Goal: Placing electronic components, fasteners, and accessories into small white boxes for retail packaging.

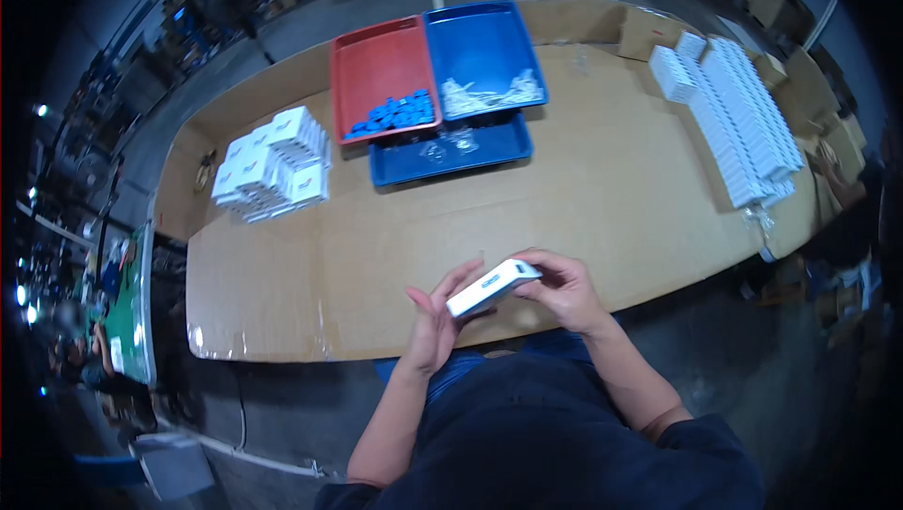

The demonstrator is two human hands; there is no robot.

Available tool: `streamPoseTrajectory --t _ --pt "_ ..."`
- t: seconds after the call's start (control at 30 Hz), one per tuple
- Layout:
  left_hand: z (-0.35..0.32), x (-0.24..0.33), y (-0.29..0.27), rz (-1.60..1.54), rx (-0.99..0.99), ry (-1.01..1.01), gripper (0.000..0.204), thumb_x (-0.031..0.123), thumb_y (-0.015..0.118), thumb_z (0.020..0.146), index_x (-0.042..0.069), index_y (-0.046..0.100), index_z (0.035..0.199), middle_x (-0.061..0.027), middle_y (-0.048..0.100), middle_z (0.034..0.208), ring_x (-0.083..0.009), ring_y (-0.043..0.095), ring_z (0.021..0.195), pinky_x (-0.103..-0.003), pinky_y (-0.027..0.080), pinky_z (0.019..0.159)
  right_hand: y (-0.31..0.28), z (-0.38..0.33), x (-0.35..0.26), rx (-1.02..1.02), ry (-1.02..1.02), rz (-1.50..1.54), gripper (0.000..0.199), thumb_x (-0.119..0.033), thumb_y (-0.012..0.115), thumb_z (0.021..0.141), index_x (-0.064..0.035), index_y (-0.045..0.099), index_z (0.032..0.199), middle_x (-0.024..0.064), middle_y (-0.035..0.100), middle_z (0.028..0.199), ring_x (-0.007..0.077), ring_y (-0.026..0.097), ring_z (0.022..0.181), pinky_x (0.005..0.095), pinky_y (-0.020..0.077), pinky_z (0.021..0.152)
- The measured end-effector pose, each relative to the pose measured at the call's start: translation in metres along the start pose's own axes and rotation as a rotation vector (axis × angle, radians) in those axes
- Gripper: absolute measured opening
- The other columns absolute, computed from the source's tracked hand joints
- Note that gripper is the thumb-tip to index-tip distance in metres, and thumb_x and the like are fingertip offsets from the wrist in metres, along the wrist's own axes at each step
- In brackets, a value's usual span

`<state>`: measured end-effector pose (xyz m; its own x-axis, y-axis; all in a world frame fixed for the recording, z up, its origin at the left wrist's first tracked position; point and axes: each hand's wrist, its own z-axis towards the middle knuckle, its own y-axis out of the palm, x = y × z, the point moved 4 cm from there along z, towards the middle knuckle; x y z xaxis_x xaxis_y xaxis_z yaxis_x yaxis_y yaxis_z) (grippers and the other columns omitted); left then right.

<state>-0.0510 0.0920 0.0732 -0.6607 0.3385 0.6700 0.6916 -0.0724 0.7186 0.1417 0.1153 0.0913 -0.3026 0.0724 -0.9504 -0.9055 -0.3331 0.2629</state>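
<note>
Two hands are gripping one white box (493,286) above the worktop's near edge: my left hand (435,322) is cupping its lower end, my right hand (561,288) is pinching the top. Box is hanging partly past the edge, so a loosening grip could be dropping it onto my lap.

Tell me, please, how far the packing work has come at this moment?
Seemingly done: a pile of small white boxes lies on the left of the cardboard-covered table. In hand: both the left hand and right hand hold one flat white box. Seemingly left: long rows of white boxes on the right.
</note>
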Motion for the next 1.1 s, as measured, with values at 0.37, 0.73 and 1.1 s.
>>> streamPoseTrajectory --t 0.37,0.73,1.1 --pt "0.002 -0.052 -0.003 0.207 0.106 -0.05 0.034 0.013 0.067 0.101 0.002 0.052 0.13 -0.0121 0.068 0.125 -0.0223 0.07 0.11 -0.036 0.062 0.09 -0.039 -0.047 0.045 0.364 0.12 0.11 0.059 -0.012 0.068 0.102 -0.0031 0.045 0.155 0.0137 0.056 0.148 0.0225 0.055 0.136 0.0371 0.0456 0.113" --pt "0.032 -0.096 0.062 1.161 -0.163 0.23 0.051 0.002 0.076 0.089 -0.002 0.045 0.129 -0.0169 0.058 0.118 -0.0239 0.063 0.112 -0.037 0.054 0.093 -0.062 -0.087 0.013 0.365 0.131 -0.376 0.107 -0.025 0.09 0.083 -0.0049 0.024 0.164 0.0153 0.037 0.153 0.0321 0.041 0.147 0.0486 0.0435 0.119" --pt "0.081 -0.14 0.076 1.297 -0.472 0.197 0.08 0.018 0.087 0.084 0.0 0.04 0.147 -0.0189 0.055 0.142 -0.0308 0.056 0.13 -0.043 0.041 0.116 -0.197 -0.114 0.028 0.639 0.044 -0.345 0.095 -0.026 0.086 0.086 -0.0052 0.031 0.16 0.0155 0.055 0.14 0.0264 0.05 0.135 0.0413 0.0394 0.116"
